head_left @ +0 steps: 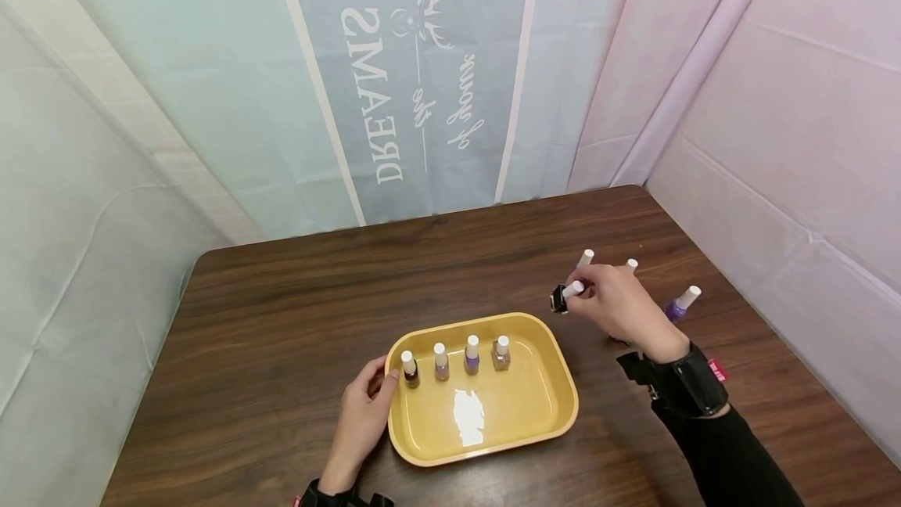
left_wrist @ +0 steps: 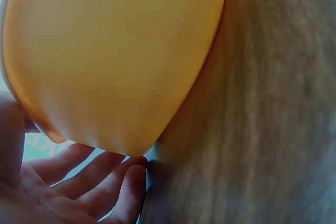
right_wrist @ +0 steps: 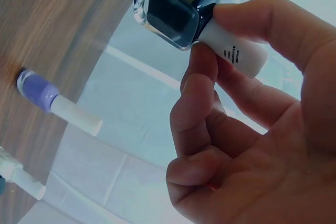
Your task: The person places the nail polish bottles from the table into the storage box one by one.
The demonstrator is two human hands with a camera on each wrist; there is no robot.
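Note:
A dark nail polish bottle (head_left: 559, 299) with a white cap hangs above the table to the right of the tray. My right hand (head_left: 619, 307) pinches it by the cap between thumb and fingers; in the right wrist view the dark glass bottle (right_wrist: 178, 6) is tilted. My left hand (head_left: 366, 413) holds the left end of a yellow tray (head_left: 486, 456), thumb at the rim and fingers along the outer wall. Inside the tray several white-capped polish bottles stand in a row: a dark one (head_left: 411, 374), a pale purple one (head_left: 441, 366), a purple one (head_left: 472, 358) and a brownish one (head_left: 501, 354).
More polish bottles stand on the wooden table (head_left: 281, 335) around my right hand: a purple one (head_left: 679, 305) on the right, a white-capped one (head_left: 585, 257) behind, and another cap (head_left: 631, 265) partly hidden. Fabric curtains (head_left: 436, 100) hang behind the table and along its sides.

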